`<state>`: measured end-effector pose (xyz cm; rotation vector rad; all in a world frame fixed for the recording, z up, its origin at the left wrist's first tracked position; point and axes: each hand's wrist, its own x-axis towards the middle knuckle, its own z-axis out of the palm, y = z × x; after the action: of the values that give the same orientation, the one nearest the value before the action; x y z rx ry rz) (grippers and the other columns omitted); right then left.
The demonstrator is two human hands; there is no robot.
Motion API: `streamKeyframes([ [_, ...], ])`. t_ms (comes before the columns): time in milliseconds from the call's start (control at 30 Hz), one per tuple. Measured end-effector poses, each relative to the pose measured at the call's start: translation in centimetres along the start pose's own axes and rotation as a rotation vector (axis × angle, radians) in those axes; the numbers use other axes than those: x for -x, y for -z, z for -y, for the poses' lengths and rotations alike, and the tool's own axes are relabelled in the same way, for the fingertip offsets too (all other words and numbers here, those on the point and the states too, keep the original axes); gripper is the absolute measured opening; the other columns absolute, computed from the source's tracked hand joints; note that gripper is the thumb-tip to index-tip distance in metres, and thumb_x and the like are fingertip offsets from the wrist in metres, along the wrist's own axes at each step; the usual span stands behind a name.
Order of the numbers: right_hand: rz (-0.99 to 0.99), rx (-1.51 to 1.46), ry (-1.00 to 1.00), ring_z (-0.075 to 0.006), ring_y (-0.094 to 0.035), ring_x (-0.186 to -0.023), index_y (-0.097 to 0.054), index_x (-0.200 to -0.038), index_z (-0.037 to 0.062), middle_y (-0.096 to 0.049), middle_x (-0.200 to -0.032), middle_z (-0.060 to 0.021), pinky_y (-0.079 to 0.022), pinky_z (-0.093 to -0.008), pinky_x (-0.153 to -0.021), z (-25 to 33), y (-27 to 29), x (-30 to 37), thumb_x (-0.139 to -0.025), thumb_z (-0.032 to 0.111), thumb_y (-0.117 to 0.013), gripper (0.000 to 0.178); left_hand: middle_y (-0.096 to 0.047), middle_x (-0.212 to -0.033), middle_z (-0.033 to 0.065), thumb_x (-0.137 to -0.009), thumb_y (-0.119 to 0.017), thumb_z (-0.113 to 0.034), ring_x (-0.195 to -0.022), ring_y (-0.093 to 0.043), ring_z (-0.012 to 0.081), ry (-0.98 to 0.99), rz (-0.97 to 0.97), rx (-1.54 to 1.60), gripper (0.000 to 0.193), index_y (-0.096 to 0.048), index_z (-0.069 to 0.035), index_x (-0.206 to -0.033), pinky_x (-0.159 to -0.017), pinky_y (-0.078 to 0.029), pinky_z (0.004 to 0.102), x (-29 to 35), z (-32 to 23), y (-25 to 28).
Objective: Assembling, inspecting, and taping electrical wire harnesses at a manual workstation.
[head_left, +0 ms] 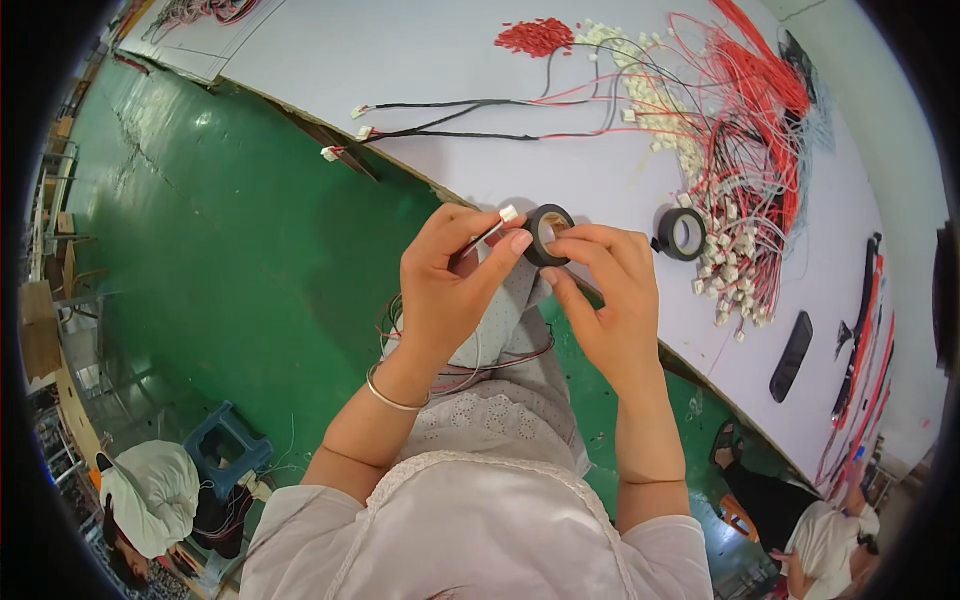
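Over the table's near edge, my left hand [455, 262] pinches a wire lead ending in a small white connector [509, 214], between thumb and forefinger. Beside it, my right hand [608, 290] grips a roll of black tape [533, 238], its fingers at the roll's near right side and in its hole. The left thumb tip is close against the roll; whether tape is stuck to the wire cannot be made out. More thin wires [478, 365] drape across my lap below the hands.
On the white table [420, 60] lie a second black tape roll [682, 234], sleeved wires [480, 103], red pieces [535, 37], white connectors [660, 110], bundled red wires [765, 90] and a dark phone-like object [791, 357]. Two people sit at lower left and right; a blue stool [228, 450] stands left.
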<state>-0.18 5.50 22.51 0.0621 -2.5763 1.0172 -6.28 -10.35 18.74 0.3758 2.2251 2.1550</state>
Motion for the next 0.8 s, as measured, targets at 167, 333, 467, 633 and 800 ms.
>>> streamKeyframes([
  [167,0.001,0.116,0.056,-0.0259,-0.054,-0.096,-0.068,-0.097,0.0071,-0.063,-0.103,-0.0043,-0.044,-0.0359,-0.082,1.1,1.6,2.4,-0.071,0.003,-0.074,0.027,-0.054,-0.078,-0.0048,-0.078,-0.075,-0.001,-0.056,-0.033,0.0006,-0.125,0.023,-0.141,0.015,-0.069,-0.002,-0.091,-0.048,-0.025,0.0185,1.8,-1.5,-0.6],
  [333,0.078,-0.027,0.139,-0.0268,-0.055,-0.103,-0.061,-0.086,0.0035,-0.062,-0.109,-0.0101,-0.043,-0.0392,-0.091,1.0,3.6,4.1,-0.076,0.016,-0.073,0.020,-0.055,-0.074,-0.0057,-0.082,-0.070,-0.004,-0.053,-0.032,0.0007,-0.143,0.052,-0.156,0.006,-0.065,-0.001,-0.085,-0.047,-0.026,0.0193,3.3,-2.3,-0.6],
  [467,0.051,-0.867,-0.241,-0.0255,-0.054,-0.108,-0.055,-0.081,0.0037,-0.059,-0.115,-0.0175,-0.041,-0.0432,-0.096,-1.1,4.1,8.1,-0.084,0.032,-0.065,0.030,-0.052,-0.079,-0.0077,-0.088,-0.064,-0.008,-0.061,-0.040,-0.0001,0.517,0.404,0.318,0.007,-0.063,-0.002,-0.086,-0.054,-0.033,0.0180,3.9,-4.6,0.3],
  [633,0.185,-1.179,-0.593,-0.0238,-0.060,-0.095,-0.054,-0.090,0.0033,-0.059,-0.110,-0.0171,-0.053,-0.0384,-0.078,0.3,3.8,7.5,-0.091,0.041,-0.055,0.038,-0.052,-0.082,-0.0049,-0.091,-0.061,-0.007,-0.072,-0.049,0.0014,0.448,0.563,0.367,0.007,-0.059,-0.001,-0.089,-0.064,-0.041,0.0182,4.8,-6.1,-0.9],
  [800,0.362,-1.325,-0.532,-0.0174,-0.062,-0.084,-0.057,-0.107,-0.0005,-0.063,-0.095,-0.0115,-0.049,-0.0240,-0.052,-0.8,3.0,8.9,-0.092,0.037,-0.055,0.040,-0.052,-0.084,-0.0022,-0.093,-0.058,-0.003,-0.073,-0.050,0.0023,0.191,0.666,0.331,0.006,-0.054,0.000,-0.090,-0.066,-0.044,0.0185,4.5,-6.1,-1.3],
])
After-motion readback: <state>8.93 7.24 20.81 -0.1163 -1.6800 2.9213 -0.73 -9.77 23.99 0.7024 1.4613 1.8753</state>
